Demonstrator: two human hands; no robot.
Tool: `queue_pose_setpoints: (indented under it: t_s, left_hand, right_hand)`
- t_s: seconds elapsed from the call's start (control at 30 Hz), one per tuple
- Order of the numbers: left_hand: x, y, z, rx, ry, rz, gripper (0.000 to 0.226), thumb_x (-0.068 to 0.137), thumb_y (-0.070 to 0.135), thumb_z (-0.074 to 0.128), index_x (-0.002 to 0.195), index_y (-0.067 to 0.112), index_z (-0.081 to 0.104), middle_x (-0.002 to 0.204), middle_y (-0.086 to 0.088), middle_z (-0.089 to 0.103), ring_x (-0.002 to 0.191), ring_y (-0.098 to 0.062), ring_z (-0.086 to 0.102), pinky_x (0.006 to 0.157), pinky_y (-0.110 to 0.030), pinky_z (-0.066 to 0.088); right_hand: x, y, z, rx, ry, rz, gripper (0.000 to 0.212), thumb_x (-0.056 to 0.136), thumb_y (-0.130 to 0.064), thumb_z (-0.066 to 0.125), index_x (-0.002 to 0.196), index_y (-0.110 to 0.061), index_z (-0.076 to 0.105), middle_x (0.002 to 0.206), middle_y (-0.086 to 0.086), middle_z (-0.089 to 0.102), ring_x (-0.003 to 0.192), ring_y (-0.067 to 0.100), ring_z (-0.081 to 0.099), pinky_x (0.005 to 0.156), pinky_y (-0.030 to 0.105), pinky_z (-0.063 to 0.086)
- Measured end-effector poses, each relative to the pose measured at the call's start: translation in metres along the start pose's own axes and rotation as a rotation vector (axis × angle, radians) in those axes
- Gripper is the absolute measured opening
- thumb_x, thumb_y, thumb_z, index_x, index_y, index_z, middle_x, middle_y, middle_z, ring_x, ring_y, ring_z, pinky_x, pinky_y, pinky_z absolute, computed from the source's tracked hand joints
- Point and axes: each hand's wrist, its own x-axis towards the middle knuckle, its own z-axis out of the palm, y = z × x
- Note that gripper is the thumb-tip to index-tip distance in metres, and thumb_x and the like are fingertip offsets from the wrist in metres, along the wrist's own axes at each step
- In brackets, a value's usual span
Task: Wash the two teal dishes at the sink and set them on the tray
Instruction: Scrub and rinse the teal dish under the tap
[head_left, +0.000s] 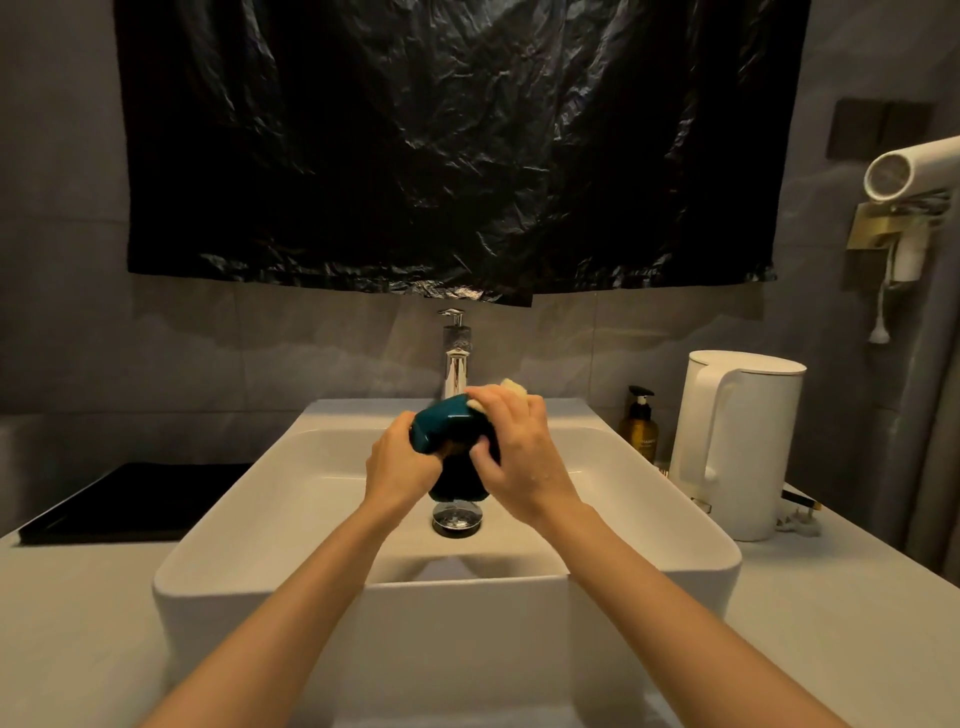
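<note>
Status at the sink (291, 499): both hands are over the basin, in front of the chrome faucet (456, 375).

Left hand (402, 460): fingers curled tight round the left end of teal dish (441, 422), thumb side toward me. The dish is held in the air above the basin, tilted, with its rounded edge facing up and left.

Right hand (514, 447): fingers bent, holding a pale yellow sponge (511, 387) against the right end of the same dish. Only a corner of the sponge shows past my knuckles. My thumb lies on the dish's near face.

Dark teal shape (460, 486) sits directly under the held dish and between my wrists, just above the drain (457, 518). It could be the 2nd dish, but I cannot tell. I also cannot tell whether it rests on the basin floor or hangs from my grip.

The black tray (130, 499) is on the counter left of the sink, touching or nearly touching its left wall. No dish is on the part of it I can see.

Right of the sink is an amber pump bottle (640, 427), with a white kettle (737, 441) just beside it. A black plastic sheet (441, 145) hangs on the wall above the faucet.
</note>
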Motion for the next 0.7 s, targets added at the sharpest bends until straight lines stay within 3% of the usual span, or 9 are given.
queue_pose_setpoints:
  t_s: [0.1,0.2,0.37,0.5,0.57,0.7]
  left_hand:
    - [0.001,-0.001,-0.002,0.004,0.042,0.045,0.026,0.082,0.011,0.065,0.104,0.021,0.054,0.091,0.001,0.061,0.088,-0.023,0.058,0.076,-0.035,0.048]
    - [-0.004,0.0,0.0,0.133,0.026,0.205,0.02,0.082,0.022,0.065,0.1,0.022,0.056,0.084,0.005,0.062,0.077,-0.02,0.056,0.066,-0.03,0.043]
    - [-0.003,0.0,0.001,0.177,0.043,0.229,0.024,0.081,0.016,0.068,0.102,0.018,0.056,0.086,0.002,0.063,0.078,-0.02,0.056,0.066,-0.028,0.043]
    - [-0.003,0.001,0.0,0.16,0.061,0.198,0.014,0.085,0.016,0.062,0.096,0.018,0.054,0.081,0.004,0.058,0.074,-0.02,0.052,0.058,-0.025,0.034]
    - [-0.004,0.002,0.001,0.175,0.061,0.232,0.012,0.086,0.017,0.06,0.096,0.018,0.055,0.08,0.004,0.06,0.073,-0.021,0.053,0.061,-0.029,0.036]
    - [-0.001,0.001,0.0,0.056,0.065,0.14,0.026,0.082,0.011,0.065,0.106,0.02,0.057,0.091,0.002,0.063,0.084,-0.021,0.057,0.073,-0.033,0.048]
  right_hand:
    - [-0.002,-0.008,-0.007,0.023,-0.054,-0.091,0.049,0.082,-0.013,0.049,0.132,-0.014,0.049,0.133,0.002,0.048,0.115,0.019,0.036,0.105,0.032,0.035]
    - [0.003,-0.016,-0.003,-0.045,-0.081,-0.226,0.041,0.079,-0.015,0.05,0.12,-0.012,0.058,0.123,0.003,0.057,0.11,0.022,0.04,0.104,0.03,0.032]
    - [0.002,-0.005,-0.001,0.02,-0.06,0.014,0.043,0.077,-0.022,0.056,0.12,-0.018,0.054,0.121,-0.002,0.051,0.111,0.019,0.038,0.096,0.033,0.041]
    - [-0.002,-0.012,-0.001,-0.102,-0.108,-0.206,0.039,0.084,-0.019,0.05,0.123,-0.015,0.052,0.127,0.001,0.051,0.114,0.025,0.038,0.102,0.032,0.033]
    - [0.001,-0.014,0.001,-0.129,-0.1,-0.248,0.037,0.084,-0.021,0.048,0.119,-0.016,0.055,0.124,0.0,0.054,0.112,0.025,0.039,0.099,0.031,0.034]
    - [0.002,-0.004,0.004,0.099,-0.024,0.059,0.04,0.083,-0.019,0.051,0.123,-0.021,0.05,0.122,-0.003,0.051,0.111,0.017,0.038,0.095,0.035,0.041]
